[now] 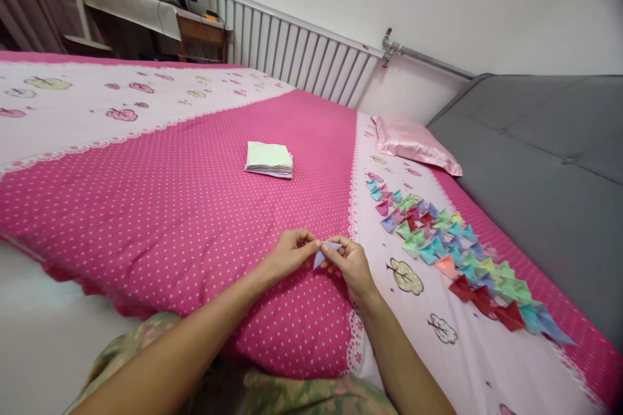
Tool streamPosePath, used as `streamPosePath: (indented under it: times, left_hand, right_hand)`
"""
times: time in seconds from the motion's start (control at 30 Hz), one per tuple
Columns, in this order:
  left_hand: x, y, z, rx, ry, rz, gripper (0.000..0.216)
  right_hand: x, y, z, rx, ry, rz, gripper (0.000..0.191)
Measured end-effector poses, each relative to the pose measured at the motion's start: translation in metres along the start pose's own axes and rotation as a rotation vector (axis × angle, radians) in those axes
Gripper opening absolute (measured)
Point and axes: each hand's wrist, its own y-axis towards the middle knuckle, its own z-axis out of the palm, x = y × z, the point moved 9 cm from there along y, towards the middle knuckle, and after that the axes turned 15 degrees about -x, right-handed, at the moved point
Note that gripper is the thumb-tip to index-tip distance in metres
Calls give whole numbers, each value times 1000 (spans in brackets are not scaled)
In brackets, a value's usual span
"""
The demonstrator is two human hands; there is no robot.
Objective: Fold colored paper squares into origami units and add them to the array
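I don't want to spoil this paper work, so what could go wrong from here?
The lavender paper, held by the left hand and right hand, might crease wrongly or tear. The stack of sheets sits on the bedspread, so a tug could slide it apart. The folded pieces lie close together; a careless sweep could scatter them.
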Motion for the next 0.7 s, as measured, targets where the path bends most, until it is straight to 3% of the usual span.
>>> streamPosePath:
  times: [0.17,0.5,0.7]
  left_hand:
    - [-5,3,-5,-69,-69,23,16]
    - [-2,3,-4,-23,-17,44,17]
    - [-3,2,-2,-3,-7,59,19]
  right_hand:
    - [1,-1,2,14,-13,-19,27]
    - [9,-1,2,22,-57,-128,19]
    - [14,3,-7,-63,-95,-220,16]
